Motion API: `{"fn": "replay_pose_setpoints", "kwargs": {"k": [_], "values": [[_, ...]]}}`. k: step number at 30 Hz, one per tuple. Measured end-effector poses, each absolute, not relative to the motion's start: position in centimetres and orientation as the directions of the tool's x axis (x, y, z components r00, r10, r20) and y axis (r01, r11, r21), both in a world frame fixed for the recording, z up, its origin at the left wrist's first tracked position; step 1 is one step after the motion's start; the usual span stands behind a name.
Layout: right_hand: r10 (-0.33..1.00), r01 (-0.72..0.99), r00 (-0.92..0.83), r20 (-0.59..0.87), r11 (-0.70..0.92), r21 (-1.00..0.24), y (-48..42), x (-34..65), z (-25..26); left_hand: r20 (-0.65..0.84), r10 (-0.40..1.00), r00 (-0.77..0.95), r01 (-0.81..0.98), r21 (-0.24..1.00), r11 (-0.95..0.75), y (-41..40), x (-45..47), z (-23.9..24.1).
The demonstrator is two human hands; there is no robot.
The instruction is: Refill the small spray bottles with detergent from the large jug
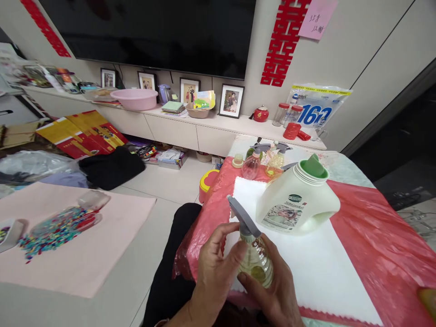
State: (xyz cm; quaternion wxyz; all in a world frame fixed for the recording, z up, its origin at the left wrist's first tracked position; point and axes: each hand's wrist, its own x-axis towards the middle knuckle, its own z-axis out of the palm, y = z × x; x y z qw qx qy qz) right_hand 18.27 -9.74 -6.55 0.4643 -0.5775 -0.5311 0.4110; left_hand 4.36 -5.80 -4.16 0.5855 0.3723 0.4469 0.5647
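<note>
A clear spray bottle (261, 261) with a grey trigger head and some yellowish liquid in it is upright between my two hands, near the front of the table. My left hand (218, 263) has its thumb and fingers closed around the bottle's neck, just below the trigger. Wrapped round the bottle's body from the right is my right hand (275, 281), thumb across the front. Just beyond them stands a large pale green detergent jug (293, 204), its mouth uncapped with a green spout showing. A white sheet (330, 268) lies under the jug.
Behind the jug are a pink-tinted spray bottle (251, 167), other spray bottles (278, 159) and a small pale cap (237, 160). Red plastic (381, 227) covers the table. On the floor at left, colourful small pieces (61, 229) lie on a pink sheet (112, 245).
</note>
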Motion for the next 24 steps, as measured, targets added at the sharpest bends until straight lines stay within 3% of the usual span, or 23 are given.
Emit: {"fn": "replay_pose_setpoints", "kwargs": {"k": [4, 9, 13, 18, 24], "values": [[0.996, 0.303, 0.064, 0.066, 0.044, -0.952, -9.8, 18.0, -6.7, -0.106, 0.994, -0.013, -0.367, 0.925, 0.094, -5.4, 4.4, -3.8], [1.0, 0.203, -0.002, 0.028, 0.028, -0.979, -9.6, 18.2, -6.5, -0.273, 0.944, 0.186, -0.551, 0.767, 0.33, -4.8, 4.3, -2.7], [0.999, 0.182, -0.041, 0.013, 0.02, -0.983, -9.5, 18.9, -6.7, -0.243, 0.938, 0.247, -0.622, 0.702, 0.346, -4.6, 4.1, -2.7], [0.998, 0.243, 0.008, 0.058, 0.054, -0.968, -9.5, 19.0, -7.5, -0.165, 0.956, 0.242, -0.583, 0.763, 0.279, -4.8, 3.9, -3.5], [0.991, 0.323, 0.069, 0.117, 0.089, -0.942, -9.7, 18.2, -7.1, -0.151, 0.984, 0.093, -0.443, 0.879, 0.177, -4.8, 3.9, -3.1]]}}
